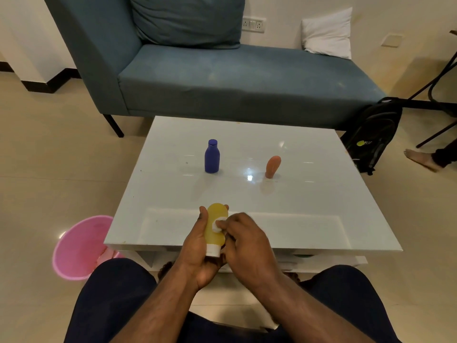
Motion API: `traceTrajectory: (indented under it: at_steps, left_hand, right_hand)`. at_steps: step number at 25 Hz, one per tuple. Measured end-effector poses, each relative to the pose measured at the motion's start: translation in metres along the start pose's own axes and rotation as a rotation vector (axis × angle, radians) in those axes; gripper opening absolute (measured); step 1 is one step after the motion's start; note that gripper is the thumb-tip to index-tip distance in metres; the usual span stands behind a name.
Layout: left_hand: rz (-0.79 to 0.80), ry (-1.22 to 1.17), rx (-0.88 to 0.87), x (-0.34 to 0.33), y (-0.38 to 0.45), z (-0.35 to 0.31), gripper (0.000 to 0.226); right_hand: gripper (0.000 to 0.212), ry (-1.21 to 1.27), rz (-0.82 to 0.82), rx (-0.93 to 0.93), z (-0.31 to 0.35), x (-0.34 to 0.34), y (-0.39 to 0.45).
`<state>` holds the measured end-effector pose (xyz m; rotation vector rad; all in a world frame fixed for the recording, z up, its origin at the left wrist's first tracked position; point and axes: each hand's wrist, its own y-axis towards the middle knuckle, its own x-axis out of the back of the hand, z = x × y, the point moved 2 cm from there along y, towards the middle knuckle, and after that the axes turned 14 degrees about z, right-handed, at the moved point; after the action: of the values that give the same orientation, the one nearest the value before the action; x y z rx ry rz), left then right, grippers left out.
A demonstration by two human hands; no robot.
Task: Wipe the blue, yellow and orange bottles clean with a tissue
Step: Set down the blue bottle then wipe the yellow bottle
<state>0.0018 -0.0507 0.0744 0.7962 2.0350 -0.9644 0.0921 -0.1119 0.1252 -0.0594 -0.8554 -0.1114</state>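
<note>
1. Well off to the left of your fingers, a pink bucket (81, 248) stands on the floor beside the tabletop (309, 219).
2. Your left hand (197, 251) has its fingers curled round the yellow bottle (215, 229), thumb along the bottle's left side, holding it over the near edge of the tabletop with its white cap pointing back toward you.
3. Beyond your fingers, slightly left of centre, the blue bottle (212, 157) stands upright on the tabletop, well apart from both hands.
4. Your right hand (247, 243) has its fingers pinched together on a small wad of tissue (217, 225), which is pressed against the yellow bottle's front face.
5. Further out and to the right of your fingers, the orange bottle (272, 167) stands cap down on the tabletop, apart from the blue bottle.
6. Far right, a black backpack (373, 134) sits on the floor.
</note>
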Motion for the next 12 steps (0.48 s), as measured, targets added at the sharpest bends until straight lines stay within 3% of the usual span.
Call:
traceTrajectory:
  at_steps: [3,8,12]
  left_hand:
    - [-0.013,-0.044,-0.001,0.000,-0.001,0.001,0.060]
    - [-0.043,0.011,0.061,-0.003,-0.004,0.004,0.073]
    - [-0.011,-0.065,0.000,0.002,-0.003,-0.001,0.078]
  right_hand:
    - [0.033,-0.072,0.054,0.064,0.003,-0.001,-0.001]
    - [0.030,-0.162,0.035,-0.009,0.001,0.008,0.032]
    - [0.035,-0.240,0.142,0.115,0.016,-0.004,0.002]
